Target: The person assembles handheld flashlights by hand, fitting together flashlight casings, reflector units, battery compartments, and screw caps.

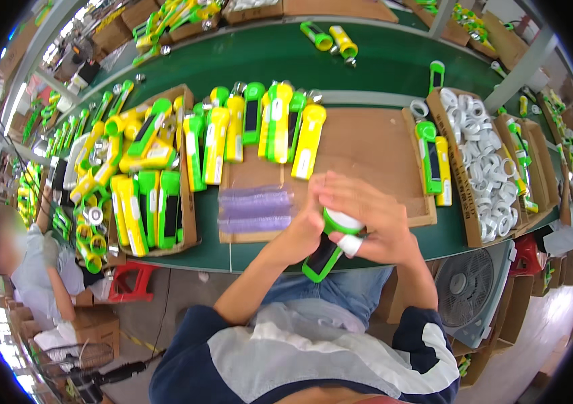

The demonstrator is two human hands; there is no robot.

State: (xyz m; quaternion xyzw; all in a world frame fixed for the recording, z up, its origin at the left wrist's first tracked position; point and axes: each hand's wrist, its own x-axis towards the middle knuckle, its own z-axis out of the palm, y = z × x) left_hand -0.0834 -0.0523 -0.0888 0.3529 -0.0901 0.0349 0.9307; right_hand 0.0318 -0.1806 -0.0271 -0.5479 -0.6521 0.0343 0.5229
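A green flashlight (322, 258) with a white round head is held over the near edge of the table. My left hand (303, 229) grips its body from the left. My right hand (367, 219) covers the head end from above and the right, fingers curled on it. Just behind my hands lies a flat wooden board (374, 145). A row of green and yellow flashlights (259, 128) lies along the board's far left side. Two purple see-through rolls (254, 209) rest on the board beside my left hand.
A cardboard box (189, 222) of green and yellow flashlights sits at left. Another cardboard box (465, 195) of white rings stands at right. A green conveyor belt (381, 64) runs behind. A fan (469, 288) stands under the table; another person (37, 269) sits far left.
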